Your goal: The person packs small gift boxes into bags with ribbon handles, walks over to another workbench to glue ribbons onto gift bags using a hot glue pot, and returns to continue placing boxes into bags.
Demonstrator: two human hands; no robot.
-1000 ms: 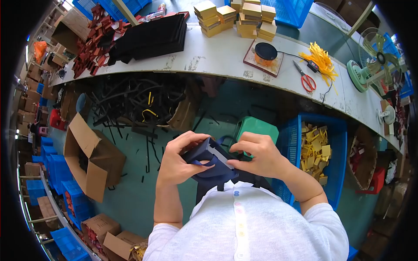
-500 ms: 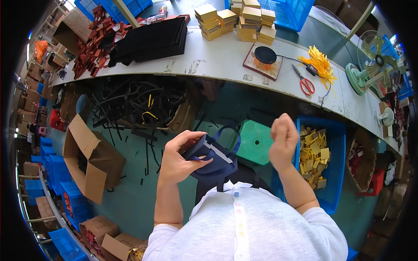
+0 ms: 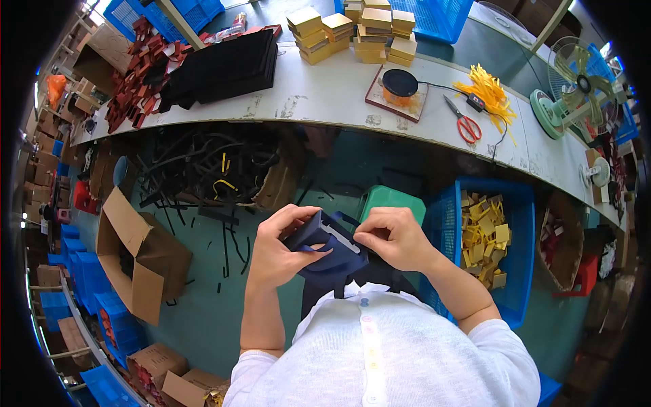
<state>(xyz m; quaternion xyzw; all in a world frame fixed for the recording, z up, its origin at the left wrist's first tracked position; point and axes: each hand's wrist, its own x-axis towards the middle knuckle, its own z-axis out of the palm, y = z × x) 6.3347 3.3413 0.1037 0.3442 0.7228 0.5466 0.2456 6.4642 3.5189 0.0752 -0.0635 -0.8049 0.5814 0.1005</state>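
A small dark blue gift bag (image 3: 331,252) with blue ribbon handles is held in front of my body, tilted, with its pale inner edge facing up. My left hand (image 3: 279,245) is closed around its left end, thumb along the near side by one ribbon loop. At the right end my right hand (image 3: 395,237) is pinched, fingertips against the edge, where the far ribbon handle (image 3: 346,218) runs into the fingers. What lies right under those fingertips is partly hidden.
On the bench are gold boxes (image 3: 312,37), a black stack (image 3: 227,68), a round black-topped pot (image 3: 400,84), red-handled scissors (image 3: 466,123) and a fan (image 3: 576,88). Below stand a green stool (image 3: 390,197), a blue crate (image 3: 522,251) of yellow pieces and an open carton (image 3: 163,264).
My right hand has come down and left from above the stool to the bag's right end, pinching at the ribbon. My left hand keeps its hold. The view has shifted slightly.
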